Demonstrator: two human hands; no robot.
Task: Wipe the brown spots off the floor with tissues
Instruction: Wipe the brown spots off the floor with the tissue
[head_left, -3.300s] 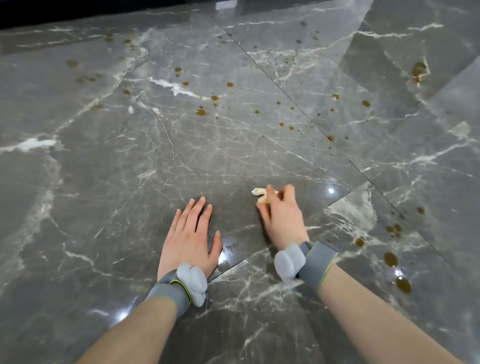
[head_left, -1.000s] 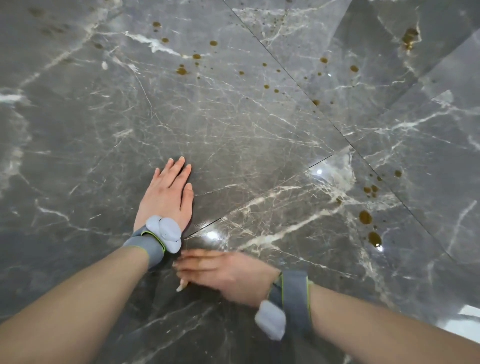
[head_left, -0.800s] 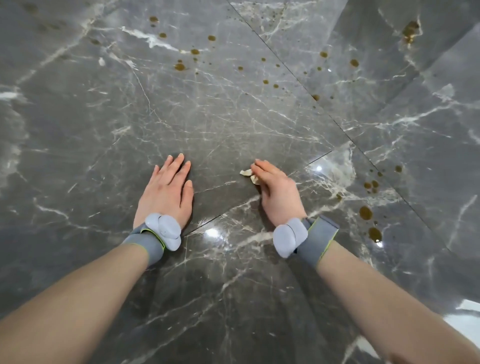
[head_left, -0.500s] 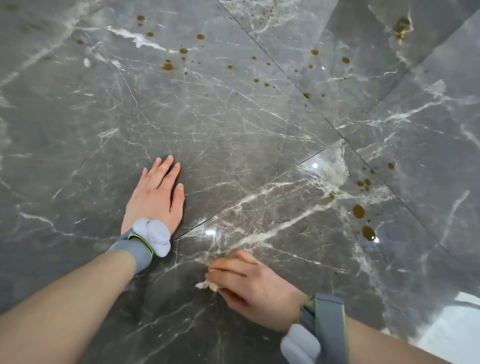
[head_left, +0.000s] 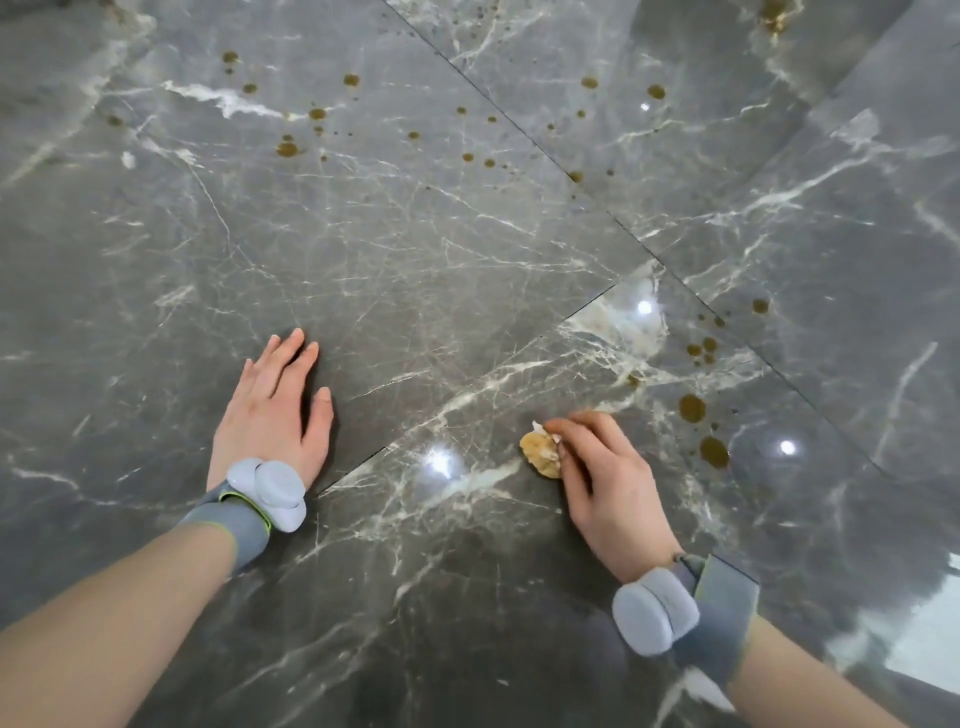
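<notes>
Head view:
R hand (head_left: 610, 488): fingers clamped on wadded, brown-stained tissue (head_left: 542, 454), pressed to floor (head_left: 415, 270).
L hand (head_left: 275, 415): flat on floor, fingers together, left of tissue.
Brown spots (head_left: 693, 408): right of tissue; more beyond it.

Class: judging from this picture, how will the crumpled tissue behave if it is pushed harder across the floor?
The tissue looks brown-stained and wadded, so probably damp, soft and apt to tear. Pinched under the right hand, it likely smears rather than slides cleanly.
</notes>
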